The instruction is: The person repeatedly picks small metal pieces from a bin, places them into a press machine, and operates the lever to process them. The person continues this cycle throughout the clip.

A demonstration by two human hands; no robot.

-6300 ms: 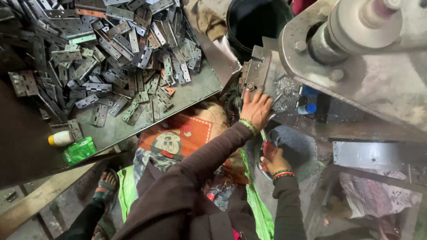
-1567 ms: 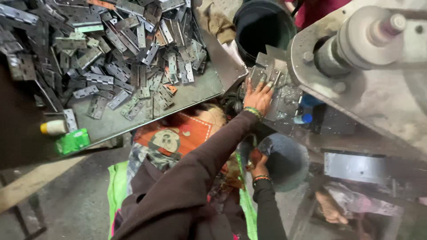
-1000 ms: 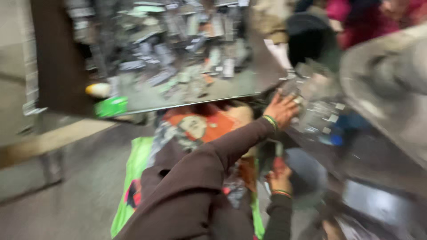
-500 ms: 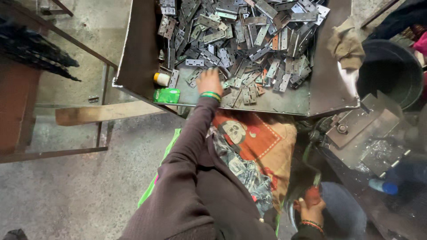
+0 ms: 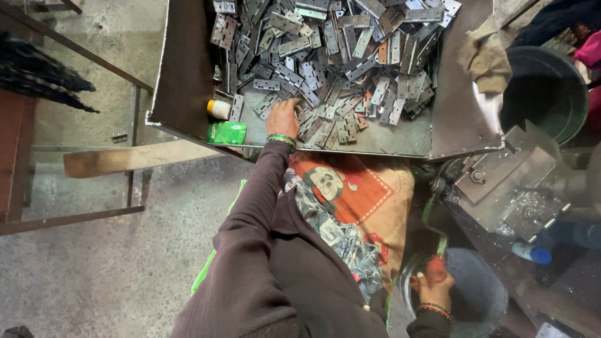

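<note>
A stained grey concrete floor point(image 5: 106, 263) is spreading across the left and lower part of the view, with a pale wooden plank point(image 5: 134, 158) lying across a thin metal frame point(image 5: 75, 188) just above it. Even, flat light is falling over everything, throwing no hard shadows. At the upper right a dark round bucket point(image 5: 546, 91) is standing beside a steel machine plate point(image 5: 507, 178), and a brown rag point(image 5: 485, 57) is hanging nearby.

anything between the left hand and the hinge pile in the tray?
Nothing visible. The left hand already rests on the metal hinges at the pile's near edge, inside the tray. The green packet and small yellow-capped bottle sit off to its side, clear of it.
</note>
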